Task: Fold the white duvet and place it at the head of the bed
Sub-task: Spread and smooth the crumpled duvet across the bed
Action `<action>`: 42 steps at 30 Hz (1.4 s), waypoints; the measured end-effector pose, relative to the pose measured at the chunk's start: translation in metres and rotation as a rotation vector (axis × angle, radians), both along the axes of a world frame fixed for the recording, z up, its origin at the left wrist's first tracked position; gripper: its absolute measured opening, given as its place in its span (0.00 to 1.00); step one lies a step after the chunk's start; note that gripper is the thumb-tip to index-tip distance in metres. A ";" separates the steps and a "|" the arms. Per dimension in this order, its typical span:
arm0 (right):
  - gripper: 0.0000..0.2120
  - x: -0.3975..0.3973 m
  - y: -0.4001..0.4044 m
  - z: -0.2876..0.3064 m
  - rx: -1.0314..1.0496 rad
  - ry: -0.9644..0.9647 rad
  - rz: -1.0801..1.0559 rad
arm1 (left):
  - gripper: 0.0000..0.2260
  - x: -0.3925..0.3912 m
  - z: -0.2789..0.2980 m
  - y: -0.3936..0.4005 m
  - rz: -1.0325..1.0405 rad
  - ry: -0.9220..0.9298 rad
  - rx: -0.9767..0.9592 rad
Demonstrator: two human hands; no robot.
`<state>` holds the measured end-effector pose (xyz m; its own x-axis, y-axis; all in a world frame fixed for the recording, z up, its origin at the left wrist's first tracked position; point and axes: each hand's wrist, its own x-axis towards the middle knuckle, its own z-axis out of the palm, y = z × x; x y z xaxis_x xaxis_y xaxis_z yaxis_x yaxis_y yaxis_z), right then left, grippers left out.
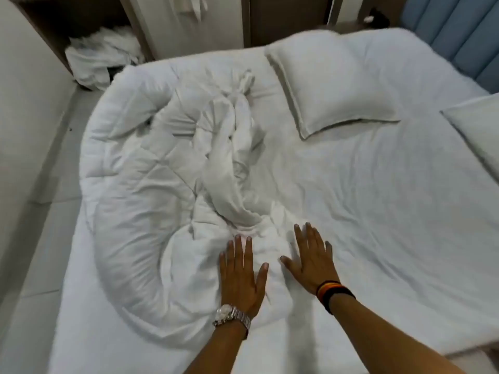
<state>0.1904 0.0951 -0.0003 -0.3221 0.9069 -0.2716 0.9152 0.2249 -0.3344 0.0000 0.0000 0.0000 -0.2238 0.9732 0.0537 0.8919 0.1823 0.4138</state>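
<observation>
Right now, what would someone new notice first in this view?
The crumpled white duvet heaped across the left half of the bed, with the left hand and right hand spread flat, open, at its near edge. Beyond it, a pillow lies askew near the blue headboard.

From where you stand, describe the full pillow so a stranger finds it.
Start at the blue padded headboard. Beside it on the white bed, the pillow lies whole and flat; its neighbour is cut by the frame's edge.

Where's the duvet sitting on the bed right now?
In the head view the duvet lies crumpled on the left part of the bed, left of the nearer pillow, with both hands resting flat on its near end.
</observation>
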 end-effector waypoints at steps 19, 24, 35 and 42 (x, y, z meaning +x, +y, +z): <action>0.31 0.011 0.072 -0.033 0.074 0.404 -0.220 | 0.32 0.033 -0.026 0.060 0.116 0.048 -0.051; 0.57 0.005 0.081 -0.058 -0.102 0.283 0.046 | 0.32 0.025 -0.055 0.051 0.135 0.065 -0.045; 0.32 0.004 -0.014 -0.024 0.091 0.237 0.174 | 0.34 0.024 -0.021 -0.004 0.093 -0.163 -0.025; 0.32 0.041 -0.123 0.018 0.096 0.091 0.020 | 0.34 0.036 0.003 -0.078 -0.042 -0.150 -0.039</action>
